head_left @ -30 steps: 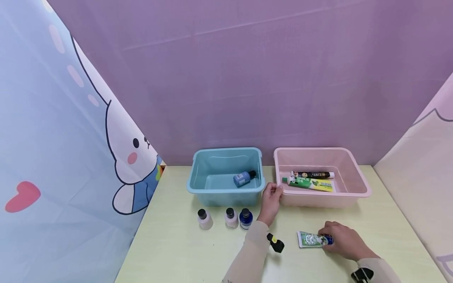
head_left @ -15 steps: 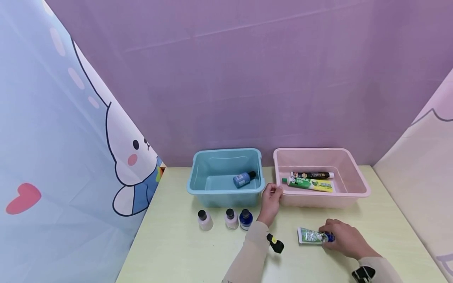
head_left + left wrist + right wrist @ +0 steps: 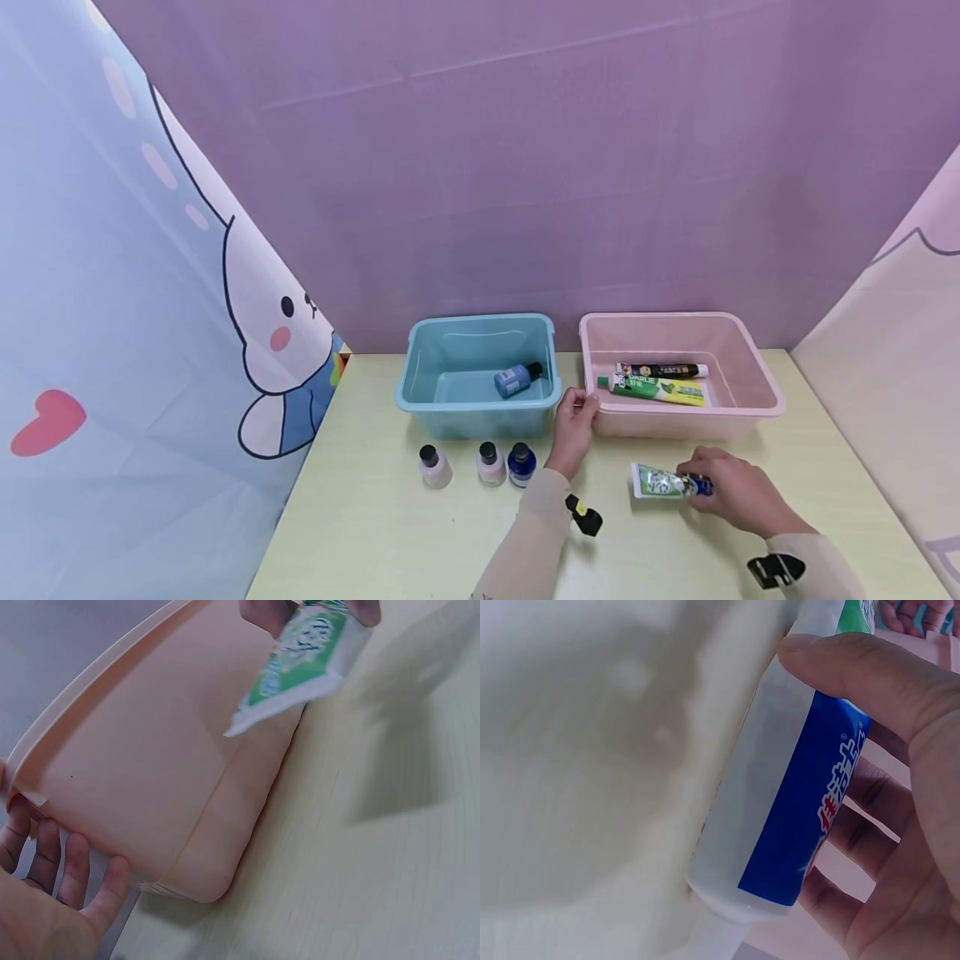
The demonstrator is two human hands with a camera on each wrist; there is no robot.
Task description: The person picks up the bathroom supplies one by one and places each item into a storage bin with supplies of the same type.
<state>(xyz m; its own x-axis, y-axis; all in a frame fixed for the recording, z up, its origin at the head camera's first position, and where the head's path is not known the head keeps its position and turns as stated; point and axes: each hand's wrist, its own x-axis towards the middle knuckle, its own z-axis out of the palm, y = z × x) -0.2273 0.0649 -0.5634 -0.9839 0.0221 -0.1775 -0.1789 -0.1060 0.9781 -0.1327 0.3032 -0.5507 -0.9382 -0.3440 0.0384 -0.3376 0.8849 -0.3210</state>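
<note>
My right hand [image 3: 731,493] grips a green, white and blue toothpaste tube [image 3: 660,482] near its blue end, a little above the table. In the right wrist view the thumb lies along one side of the tube [image 3: 780,802] and the fingers are behind it. My left hand [image 3: 573,433] holds the near left corner of the pink bin [image 3: 675,425], its fingers under the rim in the left wrist view. Inside that bin lie a black toothpaste tube [image 3: 663,372] and a green and yellow one [image 3: 660,389].
Left of the pink bin stands a blue bin [image 3: 480,421] with a blue bottle [image 3: 517,380] lying in it. Before it stand two pale bottles, a left one [image 3: 435,468] and a right one [image 3: 491,467], and a dark blue bottle [image 3: 521,467]. A purple curtain hangs behind.
My right hand has lifted the toothpaste tube off the table and moved it slightly toward the pink bin. My left hand has stayed at the bin's corner.
</note>
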